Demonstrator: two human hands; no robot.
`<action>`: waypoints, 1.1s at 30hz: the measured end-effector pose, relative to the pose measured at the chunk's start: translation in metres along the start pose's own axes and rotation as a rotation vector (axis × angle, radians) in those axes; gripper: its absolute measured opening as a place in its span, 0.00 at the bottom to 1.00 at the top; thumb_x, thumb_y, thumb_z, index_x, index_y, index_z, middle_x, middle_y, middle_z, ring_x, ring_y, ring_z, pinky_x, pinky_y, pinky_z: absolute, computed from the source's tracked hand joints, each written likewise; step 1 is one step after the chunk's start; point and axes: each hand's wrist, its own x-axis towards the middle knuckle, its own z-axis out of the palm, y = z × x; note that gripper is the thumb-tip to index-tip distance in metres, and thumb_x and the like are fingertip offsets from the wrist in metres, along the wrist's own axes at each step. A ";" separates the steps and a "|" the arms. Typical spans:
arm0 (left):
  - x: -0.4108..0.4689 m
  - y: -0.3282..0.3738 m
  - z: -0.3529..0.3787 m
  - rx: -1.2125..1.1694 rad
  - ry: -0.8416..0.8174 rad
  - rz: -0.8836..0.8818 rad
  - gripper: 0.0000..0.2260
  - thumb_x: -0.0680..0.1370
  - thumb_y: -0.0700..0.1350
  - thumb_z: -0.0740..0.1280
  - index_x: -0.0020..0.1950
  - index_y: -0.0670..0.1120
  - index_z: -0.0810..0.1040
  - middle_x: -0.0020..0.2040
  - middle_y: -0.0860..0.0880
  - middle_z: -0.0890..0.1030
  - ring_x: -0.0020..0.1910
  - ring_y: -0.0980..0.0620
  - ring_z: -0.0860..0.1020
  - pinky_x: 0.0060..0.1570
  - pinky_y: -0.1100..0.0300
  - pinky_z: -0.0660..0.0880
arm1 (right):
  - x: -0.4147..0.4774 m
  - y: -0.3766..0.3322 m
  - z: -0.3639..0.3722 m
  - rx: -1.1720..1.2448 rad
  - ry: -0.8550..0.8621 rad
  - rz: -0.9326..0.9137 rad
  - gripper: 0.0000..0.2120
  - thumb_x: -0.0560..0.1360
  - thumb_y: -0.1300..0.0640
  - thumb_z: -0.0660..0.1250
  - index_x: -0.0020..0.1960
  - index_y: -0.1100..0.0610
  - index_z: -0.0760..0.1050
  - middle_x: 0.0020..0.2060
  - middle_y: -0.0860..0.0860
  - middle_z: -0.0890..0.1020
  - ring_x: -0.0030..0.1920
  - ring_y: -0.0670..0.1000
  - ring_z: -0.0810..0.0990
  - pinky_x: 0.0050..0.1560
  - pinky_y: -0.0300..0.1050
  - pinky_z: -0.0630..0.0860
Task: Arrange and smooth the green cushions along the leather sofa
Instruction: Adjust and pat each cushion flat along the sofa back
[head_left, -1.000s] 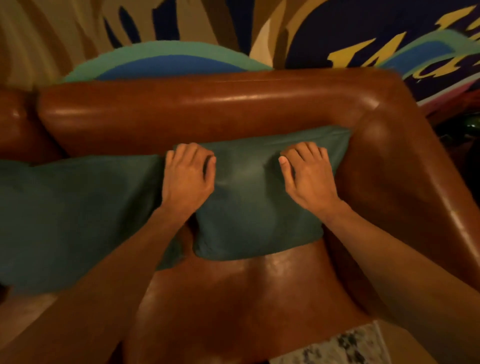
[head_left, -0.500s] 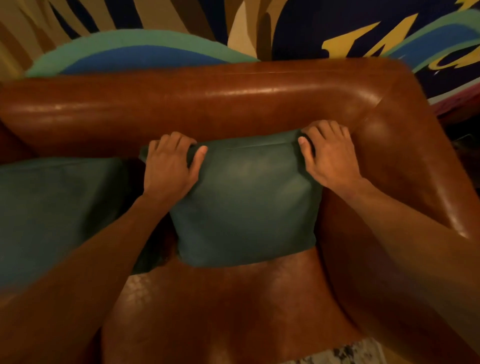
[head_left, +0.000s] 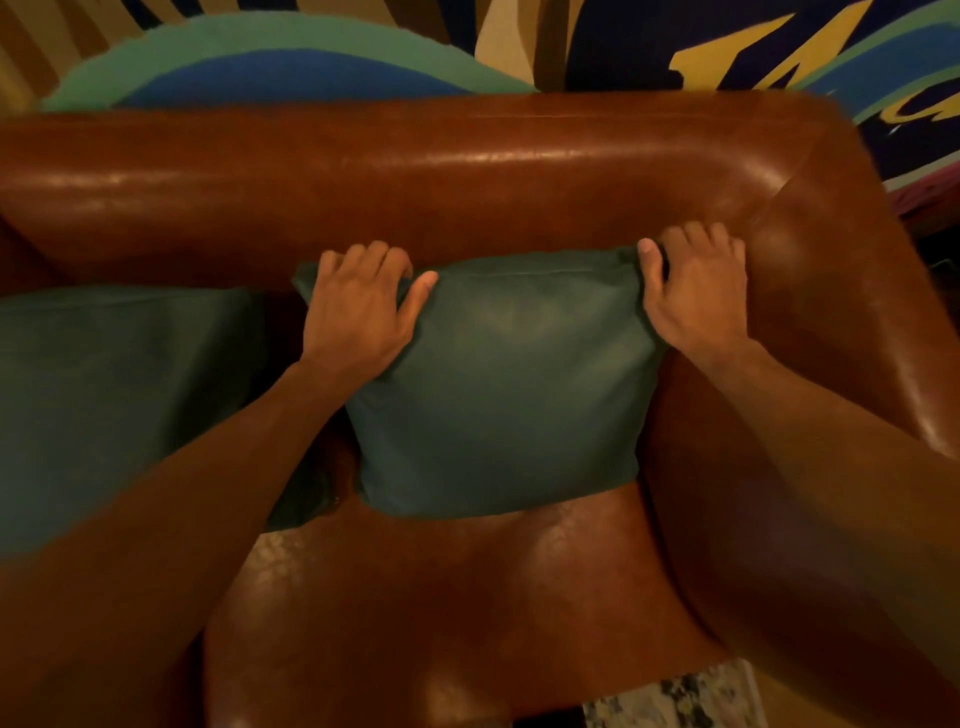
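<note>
Nearest me, at 6 o'clock, the brown seat of the leather sofa (head_left: 467, 597) lies bare, with a speckled strip of floor (head_left: 670, 696) at its front edge. My forearms run up from 7 and 4 o'clock toward the green cushion (head_left: 498, 384) at centre, which stands on the seat and leans on the backrest (head_left: 415, 176). The left grip (head_left: 358, 306) holds its upper left corner, fingers curled over the top edge and thumb laid on the front face. The right grip (head_left: 696, 291) clasps the upper right corner, thumb in front and fingers hooked behind. The cushion's right edge sits against the armrest (head_left: 857, 338) at 3 o'clock, leaving no slack on that side. At 9 o'clock a second green cushion (head_left: 119, 395) lies just beside it, a dark gap between them, partly hidden by my left forearm. Beyond the backrest, at 12 o'clock, a painted wall (head_left: 291, 57) closes the view.
</note>
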 end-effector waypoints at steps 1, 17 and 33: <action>0.000 0.001 0.000 -0.009 0.007 -0.002 0.19 0.86 0.57 0.54 0.48 0.44 0.74 0.43 0.44 0.77 0.44 0.41 0.74 0.50 0.46 0.66 | 0.004 0.001 0.001 0.004 -0.002 -0.002 0.22 0.86 0.46 0.52 0.50 0.60 0.76 0.48 0.61 0.80 0.52 0.64 0.75 0.53 0.59 0.68; 0.007 0.018 -0.012 0.007 0.126 0.009 0.17 0.87 0.54 0.50 0.47 0.44 0.67 0.41 0.42 0.71 0.39 0.42 0.67 0.44 0.50 0.60 | 0.031 0.022 -0.008 0.144 0.137 -0.130 0.22 0.87 0.52 0.52 0.43 0.62 0.76 0.38 0.61 0.81 0.41 0.63 0.77 0.46 0.56 0.66; -0.029 0.113 -0.002 -0.087 0.111 0.115 0.23 0.84 0.47 0.55 0.79 0.40 0.63 0.79 0.42 0.67 0.80 0.45 0.62 0.78 0.41 0.57 | -0.058 -0.088 -0.020 0.400 0.048 -0.464 0.23 0.83 0.55 0.57 0.75 0.64 0.71 0.77 0.61 0.71 0.79 0.60 0.66 0.79 0.65 0.59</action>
